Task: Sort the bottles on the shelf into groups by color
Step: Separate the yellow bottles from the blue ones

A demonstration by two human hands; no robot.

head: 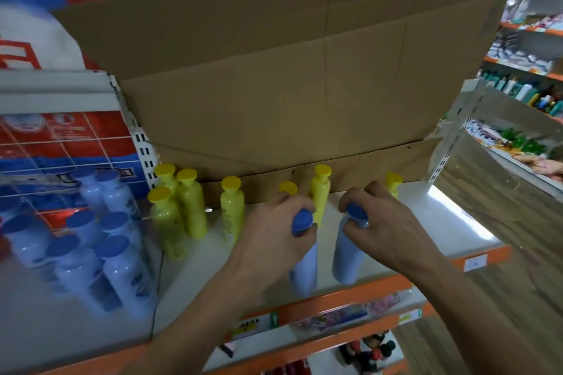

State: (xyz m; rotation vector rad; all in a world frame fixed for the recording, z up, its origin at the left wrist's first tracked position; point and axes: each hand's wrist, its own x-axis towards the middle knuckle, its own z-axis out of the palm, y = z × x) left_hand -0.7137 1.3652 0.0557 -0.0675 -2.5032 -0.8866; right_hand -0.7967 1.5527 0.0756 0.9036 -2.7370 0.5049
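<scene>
At centre, clamping blue-capped bottles (pixel 304 262) by necks in left hand (pixel 271 231), right hand (pixel 390 222); likely bound for blue group (pixel 122 271), lower left.

Single head view, wide-angle, looking forward and down, close over shelf (pixel 432 222); hands (pixel 274 228) centre frame, cardboard (pixel 274 70) filling upper frame.

Light: even, moderately bright indoor | Glare: white strip on shelf (pixel 426 222) right side | Blur: blue-capped bottles (pixel 91 253) at left smeared; far shelves (pixel 530 27) soft | Distortion: wide-angle bending at edges | Shadows: soft, faint
</scene>
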